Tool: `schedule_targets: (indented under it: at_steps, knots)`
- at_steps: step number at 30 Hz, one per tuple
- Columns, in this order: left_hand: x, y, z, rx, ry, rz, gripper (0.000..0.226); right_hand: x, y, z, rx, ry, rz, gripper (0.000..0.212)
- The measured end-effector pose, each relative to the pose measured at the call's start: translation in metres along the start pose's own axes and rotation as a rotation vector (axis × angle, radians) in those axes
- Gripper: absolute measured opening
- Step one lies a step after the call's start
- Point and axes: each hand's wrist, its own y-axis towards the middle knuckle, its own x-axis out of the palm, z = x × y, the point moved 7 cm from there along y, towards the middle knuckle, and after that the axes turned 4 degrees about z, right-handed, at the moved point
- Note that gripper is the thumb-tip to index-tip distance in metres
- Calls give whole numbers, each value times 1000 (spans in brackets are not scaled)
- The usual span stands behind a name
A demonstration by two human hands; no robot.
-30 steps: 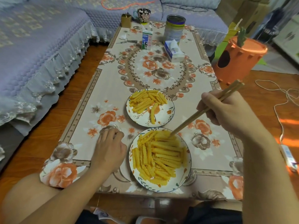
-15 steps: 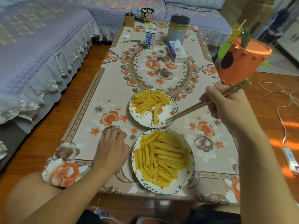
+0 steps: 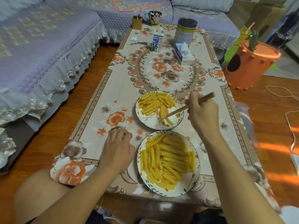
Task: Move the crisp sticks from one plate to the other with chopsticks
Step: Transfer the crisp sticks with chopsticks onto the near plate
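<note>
Two white flowered plates sit on the table. The near plate (image 3: 191, 185) holds a big heap of yellow crisp sticks (image 3: 168, 160). The far plate (image 3: 144, 119) holds a smaller pile (image 3: 153, 101) at its back, plus a loose stick (image 3: 169, 121) near its front. My right hand (image 3: 203, 110) grips wooden chopsticks (image 3: 179, 109), whose tips reach down into the far plate beside the loose stick. Whether the tips still pinch a stick is unclear. My left hand (image 3: 117, 148) rests curled on the tablecloth left of the near plate, holding nothing.
A milk carton (image 3: 157, 42), a tin can (image 3: 185, 30), a tissue box (image 3: 184, 54), a mug (image 3: 154, 17) and scissors stand at the table's far end. A purple-covered sofa (image 3: 40, 46) runs along the left. An orange bin (image 3: 250, 63) and white cables lie on the floor right.
My right hand moved the chopsticks from the near plate forward and left over to the far plate, and their tips now dip into it. My left hand stayed put.
</note>
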Motion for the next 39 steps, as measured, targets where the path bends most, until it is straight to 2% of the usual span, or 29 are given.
schedule_targets:
  at_steps: [4, 9, 19, 23, 27, 32, 36, 39]
  knots:
    - [1, -1, -1, 6, 0, -3, 43, -45, 5, -10, 88, 177, -23, 49]
    - [1, 0, 1, 4, 0, 0, 44, -85, -3, -24, 76, 83, -190, 50]
    - [0, -2, 2, 15, -11, 30, 43, -70, -31, -24, -12, -41, -432, 40]
    - [1, -2, 2, 21, -8, 36, 43, -81, -21, -22, 1, 34, -359, 40]
    - [2, -1, 1, 21, -6, 29, 42, -87, -5, -16, 55, 161, -207, 41]
    - [3, 0, 0, 11, -7, 32, 43, -44, 10, 1, 74, 114, -38, 40]
    - [2, 1, 1, 10, -21, 39, 43, 0, 12, 6, -13, 1, -15, 49]
    - [3, 1, -1, 3, -17, 41, 43, 24, 9, 0, -89, -57, -58, 58]
